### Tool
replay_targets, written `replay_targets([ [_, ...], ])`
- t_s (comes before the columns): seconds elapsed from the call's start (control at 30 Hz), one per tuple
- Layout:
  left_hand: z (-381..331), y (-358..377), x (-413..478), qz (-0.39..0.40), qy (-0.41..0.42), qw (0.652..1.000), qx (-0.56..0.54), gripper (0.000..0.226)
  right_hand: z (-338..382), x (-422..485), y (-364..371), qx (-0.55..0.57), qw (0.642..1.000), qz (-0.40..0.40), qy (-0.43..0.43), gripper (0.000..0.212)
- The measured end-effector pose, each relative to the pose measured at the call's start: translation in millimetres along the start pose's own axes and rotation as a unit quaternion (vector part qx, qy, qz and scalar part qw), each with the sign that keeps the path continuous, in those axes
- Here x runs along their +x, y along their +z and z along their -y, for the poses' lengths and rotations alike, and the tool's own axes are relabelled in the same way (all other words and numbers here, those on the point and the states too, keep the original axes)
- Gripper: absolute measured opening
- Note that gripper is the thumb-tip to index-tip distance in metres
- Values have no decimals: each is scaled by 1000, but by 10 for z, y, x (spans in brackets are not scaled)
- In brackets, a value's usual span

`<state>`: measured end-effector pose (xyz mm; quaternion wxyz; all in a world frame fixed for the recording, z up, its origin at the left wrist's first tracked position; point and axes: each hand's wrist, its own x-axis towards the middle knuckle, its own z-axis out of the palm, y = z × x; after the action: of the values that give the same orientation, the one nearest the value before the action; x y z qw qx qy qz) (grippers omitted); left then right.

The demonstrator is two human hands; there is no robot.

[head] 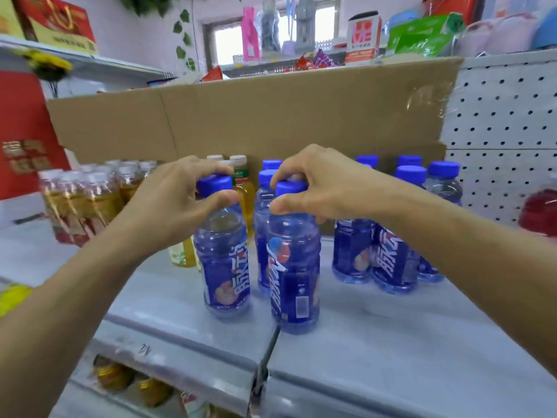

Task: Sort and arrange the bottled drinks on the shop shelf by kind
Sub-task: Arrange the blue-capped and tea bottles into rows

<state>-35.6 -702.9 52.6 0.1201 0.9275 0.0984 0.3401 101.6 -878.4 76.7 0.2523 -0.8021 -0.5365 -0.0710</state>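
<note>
Head view: the left hand pinches the cap of the left blue bottle and the right hand the cap of the right blue bottle. Both bottles stand upright near the shelf's front edge. The blue group stands rightward, nearer the right hand.

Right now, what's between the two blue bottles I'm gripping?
In the head view, a third blue-capped bottle stands slightly further back in the gap between the left bottle and the right bottle.
</note>
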Motion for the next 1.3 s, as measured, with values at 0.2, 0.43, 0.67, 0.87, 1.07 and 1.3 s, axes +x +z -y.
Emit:
replay_targets([
  [0.2, 154, 69, 85, 21, -32, 999, 6, 42, 124, 104, 119, -21, 1000, 7, -17, 35],
  [0.43, -30, 43, 158, 45, -20, 997, 56, 52, -109, -180, -267, -41, 999, -32, -4, 50],
  [0.67, -906, -49, 607, 73, 129, 988, -34, 46, -1092, -400, -1100, -118, 979, -78, 146, 20],
  [0.87, -1526, 481, 1220, 249, 196, 948, 0, 48, -1540, -388, -1165, -212, 946, 46, 239, 29],
  [1.07, -1870, 1158, 1540, 323, 266, 899, 131, 41, -1721, -253, -1083, -251, 928, 102, 254, 29],
  [1.3, -1771, 1239, 1617, 312, 290, 899, 99, 35, -1949, -281, -1230, -162, 939, 107, 285, 19],
])
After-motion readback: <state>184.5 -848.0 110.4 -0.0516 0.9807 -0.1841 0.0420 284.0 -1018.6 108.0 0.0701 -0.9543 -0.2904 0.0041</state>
